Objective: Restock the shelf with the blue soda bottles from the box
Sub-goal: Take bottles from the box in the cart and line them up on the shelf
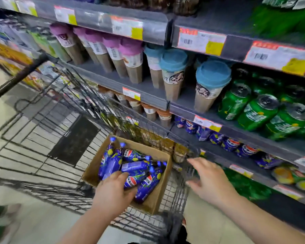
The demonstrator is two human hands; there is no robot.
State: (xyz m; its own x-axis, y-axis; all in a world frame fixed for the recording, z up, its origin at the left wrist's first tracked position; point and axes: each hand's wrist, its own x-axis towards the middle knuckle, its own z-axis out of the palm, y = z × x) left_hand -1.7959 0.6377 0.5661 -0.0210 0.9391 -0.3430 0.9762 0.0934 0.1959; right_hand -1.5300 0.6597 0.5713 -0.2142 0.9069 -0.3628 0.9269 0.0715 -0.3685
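A cardboard box (153, 202) sits in a wire shopping cart (48, 152) and holds several blue soda bottles (113, 161) lying on their sides. My left hand (113, 192) reaches into the box, its fingers over a blue bottle (132, 179); whether they grip it is unclear. My right hand (209, 180) hovers with spread fingers over the cart's right rim, between the box and the shelf, holding nothing. A row of matching blue bottles (231, 144) stands on the lower shelf (253, 143) to the right.
Above that row, green cans (257, 111) and tall cups with blue lids (211, 85) and purple lids (130, 59) fill a higher shelf. Orange-lidded cups (149, 110) stand left of the blue bottles. Price tags line the shelf edges. The view is motion-blurred.
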